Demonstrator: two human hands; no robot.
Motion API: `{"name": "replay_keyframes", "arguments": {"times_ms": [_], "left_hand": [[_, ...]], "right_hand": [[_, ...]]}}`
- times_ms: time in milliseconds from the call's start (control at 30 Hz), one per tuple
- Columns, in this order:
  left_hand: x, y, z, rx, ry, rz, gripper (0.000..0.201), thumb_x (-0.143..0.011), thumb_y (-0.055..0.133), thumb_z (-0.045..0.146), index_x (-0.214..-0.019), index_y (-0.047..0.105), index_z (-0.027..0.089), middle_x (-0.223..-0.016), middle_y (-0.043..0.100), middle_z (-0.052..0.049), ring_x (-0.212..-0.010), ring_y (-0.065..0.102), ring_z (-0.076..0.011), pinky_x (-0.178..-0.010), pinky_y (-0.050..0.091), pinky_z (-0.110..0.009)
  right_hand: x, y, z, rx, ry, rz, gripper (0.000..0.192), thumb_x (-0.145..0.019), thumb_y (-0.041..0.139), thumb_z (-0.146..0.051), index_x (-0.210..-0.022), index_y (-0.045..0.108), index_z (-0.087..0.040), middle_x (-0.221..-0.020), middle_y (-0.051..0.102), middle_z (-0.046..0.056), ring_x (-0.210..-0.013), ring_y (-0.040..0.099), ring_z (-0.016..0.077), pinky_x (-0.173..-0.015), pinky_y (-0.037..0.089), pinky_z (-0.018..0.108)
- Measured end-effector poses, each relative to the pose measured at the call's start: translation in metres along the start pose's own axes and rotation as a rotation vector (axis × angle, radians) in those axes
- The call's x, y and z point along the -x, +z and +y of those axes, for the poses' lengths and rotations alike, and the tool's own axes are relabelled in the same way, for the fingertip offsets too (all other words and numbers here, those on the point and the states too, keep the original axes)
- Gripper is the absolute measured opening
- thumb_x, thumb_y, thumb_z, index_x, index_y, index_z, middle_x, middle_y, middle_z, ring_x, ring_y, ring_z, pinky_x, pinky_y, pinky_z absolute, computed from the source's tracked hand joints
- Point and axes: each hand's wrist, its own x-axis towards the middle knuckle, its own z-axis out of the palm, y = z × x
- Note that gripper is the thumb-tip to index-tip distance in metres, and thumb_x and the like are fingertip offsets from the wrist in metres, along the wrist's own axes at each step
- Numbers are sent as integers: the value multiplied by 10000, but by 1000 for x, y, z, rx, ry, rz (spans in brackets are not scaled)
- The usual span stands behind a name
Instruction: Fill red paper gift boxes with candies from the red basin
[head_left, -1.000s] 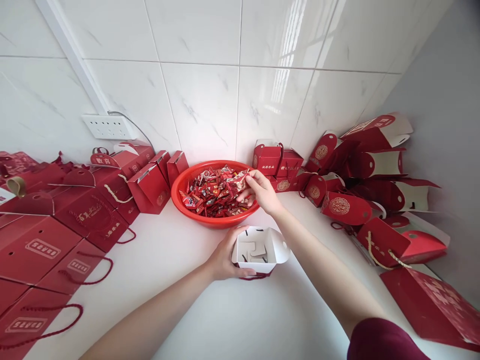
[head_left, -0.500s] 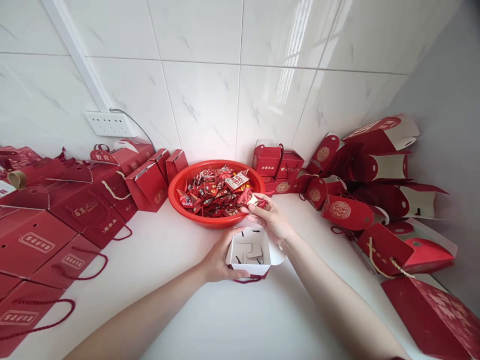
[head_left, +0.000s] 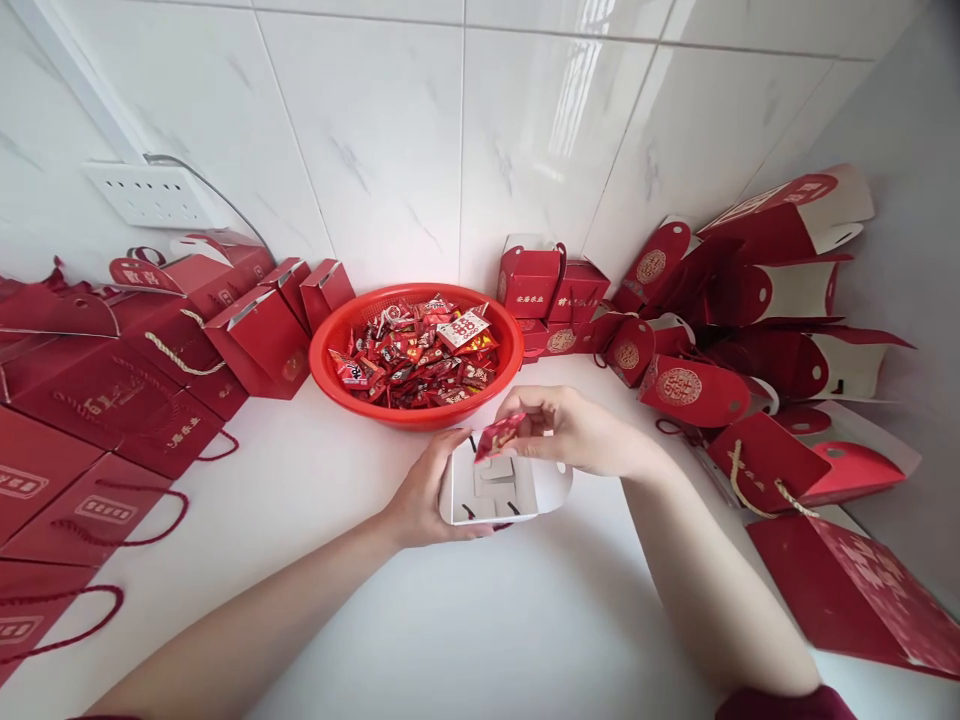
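A small open gift box (head_left: 504, 492), white inside, stands on the white counter in front of me. My left hand (head_left: 424, 492) grips its left side. My right hand (head_left: 570, 432) hovers just over the box opening, pinching a red wrapped candy (head_left: 495, 437) by its end. Directly behind the box sits a round red basin (head_left: 330, 340) heaped with several red wrapped candies (head_left: 420, 350).
Flat and folded red gift bags with cord handles (head_left: 97, 400) cover the left of the counter. More red boxes (head_left: 547, 290) and open red-and-cream cartons (head_left: 757, 310) pile up at the back right corner. A white wall socket (head_left: 146, 193) is on the tiled wall.
My right hand has come out of the basin with a candy and moved down toward me, over the open box. The left hand stays on the box.
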Motion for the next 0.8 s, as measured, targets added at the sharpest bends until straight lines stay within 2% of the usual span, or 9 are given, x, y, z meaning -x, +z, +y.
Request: {"name": "replay_keyframes", "arguments": {"times_ms": [67, 133, 233, 333, 467, 567, 667, 800], "left_hand": [[1, 0, 0, -101, 64, 2, 1205, -559, 887, 434, -1508, 164, 269, -1442, 405, -176, -1315, 436, -399, -1055, 386, -626], [1, -1, 0, -166, 122, -22, 1231, -584, 873, 447, -1527, 101, 274, -1440, 397, -180, -1310, 441, -392, -1049, 398, -624], [0, -2, 1, -256, 184, -31, 1221, -613, 851, 468, -1537, 79, 261, -1438, 385, -193, -1318, 428, -393, -1042, 407, -625], [-1, -2, 5, -307, 234, -38, 1196, -614, 846, 483, -1534, 119, 246, -1422, 400, -200, -1307, 432, -389, -1033, 426, -608], [-2, 0, 10, -311, 295, -57, 1156, -617, 840, 488, -1525, 164, 252, -1412, 405, -192, -1299, 443, -376, -1022, 450, -565], [-2, 0, 9, -319, 299, -71, 1189, -581, 851, 526, -1519, 178, 241, -1403, 413, -193, -1298, 436, -377, -1042, 423, -562], [0, -1, 6, -312, 248, -66, 1238, -530, 857, 582, -1514, 186, 244, -1379, 428, -186, -1281, 435, -379, -1053, 398, -561], [2, -2, 4, -282, 171, -65, 1280, -487, 872, 592, -1516, 178, 277, -1345, 436, -155, -1250, 442, -371, -1049, 394, -538]], "right_hand": [[5, 2, -8, 188, 34, -87, 133, -879, 594, -181, -998, 654, -185, -915, 733, 22, -824, 676, 154, -740, 498, 253], [6, 11, -12, 397, 86, -180, 203, -889, 515, -110, -972, 679, -197, -899, 736, 17, -804, 677, 149, -726, 478, 243], [1, 30, -10, 780, 168, -249, 210, -839, 530, -67, -895, 696, -181, -868, 726, 41, -729, 664, 167, -617, 424, 248], [-7, 48, -3, 1022, 192, -289, 243, -806, 541, -43, -964, 694, -147, -895, 727, 75, -717, 666, 196, -558, 370, 268], [-16, 62, 9, 1049, 247, -398, 218, -838, 506, -42, -906, 704, -101, -901, 726, 100, -719, 667, 202, -550, 366, 276], [-19, 63, 14, 1045, 287, -385, 217, -861, 496, -54, -933, 697, -88, -925, 720, 116, -714, 660, 197, -548, 367, 274], [-18, 58, 14, 1011, 209, -362, 250, -833, 503, -30, -968, 696, -113, -957, 714, 111, -736, 652, 186, -562, 366, 263], [-17, 53, 13, 920, 154, -361, 261, -806, 507, -54, -843, 734, -177, -880, 714, 65, -679, 609, 165, -544, 343, 257]]}}
